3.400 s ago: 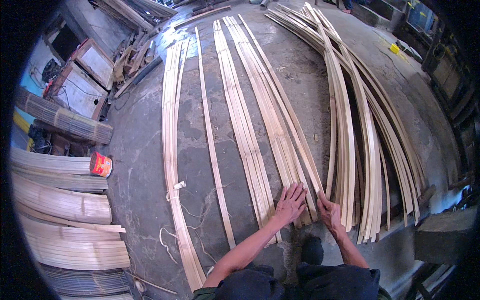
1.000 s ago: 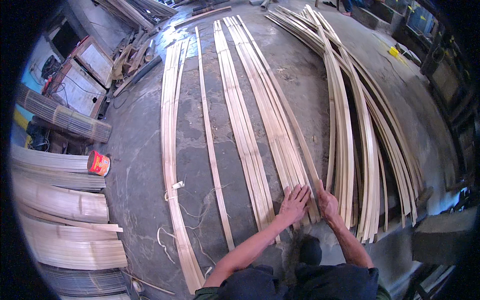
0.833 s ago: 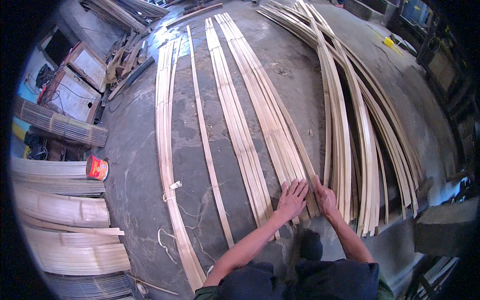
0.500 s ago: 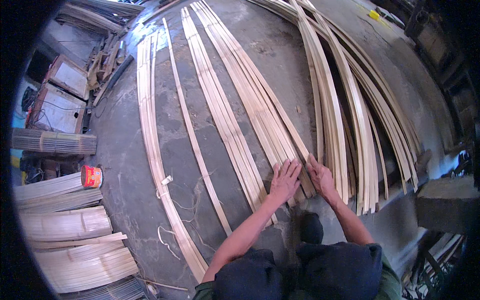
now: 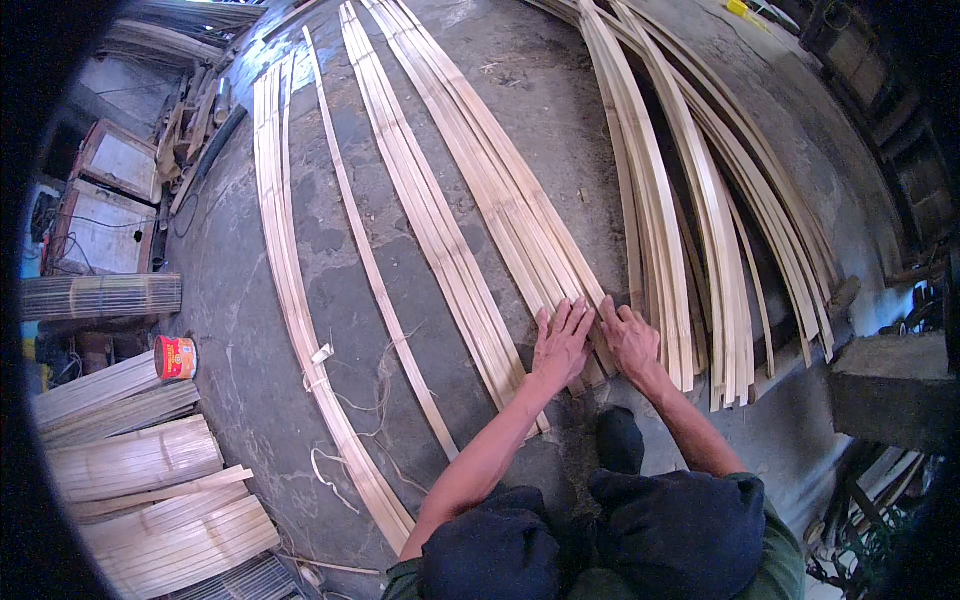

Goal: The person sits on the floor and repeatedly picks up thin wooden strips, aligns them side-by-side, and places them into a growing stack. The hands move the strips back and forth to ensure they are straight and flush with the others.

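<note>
your left hand (image 5: 562, 345) lies flat, fingers stretched, on the near end of the strips (image 5: 495, 185). your right hand (image 5: 630, 338) sits just beside it, fingers bent at the strips' right edge; whether they pinch one, i cannot tell. the strips run from under your fingers away across the floor (image 5: 330, 260), between a narrower bundle (image 5: 420, 205) on your left and a pile (image 5: 645, 190) on your right.
</note>
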Demonstrator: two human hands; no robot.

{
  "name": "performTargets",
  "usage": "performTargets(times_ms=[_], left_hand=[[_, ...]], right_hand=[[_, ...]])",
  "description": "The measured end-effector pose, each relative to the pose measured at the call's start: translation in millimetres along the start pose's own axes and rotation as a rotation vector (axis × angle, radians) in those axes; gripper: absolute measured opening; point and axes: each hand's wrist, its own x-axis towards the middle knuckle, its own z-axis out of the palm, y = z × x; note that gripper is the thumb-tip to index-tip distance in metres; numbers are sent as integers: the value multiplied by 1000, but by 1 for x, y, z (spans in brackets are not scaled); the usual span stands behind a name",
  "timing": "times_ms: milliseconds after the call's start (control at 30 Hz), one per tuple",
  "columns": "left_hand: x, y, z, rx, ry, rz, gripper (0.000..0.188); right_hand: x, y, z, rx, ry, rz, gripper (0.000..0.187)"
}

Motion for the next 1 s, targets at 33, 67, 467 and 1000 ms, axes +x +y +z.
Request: performTargets(times_ms=[33,67,467,1000], left_hand=[[1,0,-2,10,-3,-2,71],[1,1,-3,3,-25,-7,71],[0,3,-7,-25,-2,-2,70],[-63,-59,-24,-207,556,-456,64]], right_hand=[[2,-1,-2,-33,38,-29,48],[3,-1,-5,-66,76,-59,48],[7,23,9,170,153,-150,46],[1,15,10,198,305,-181,50]])
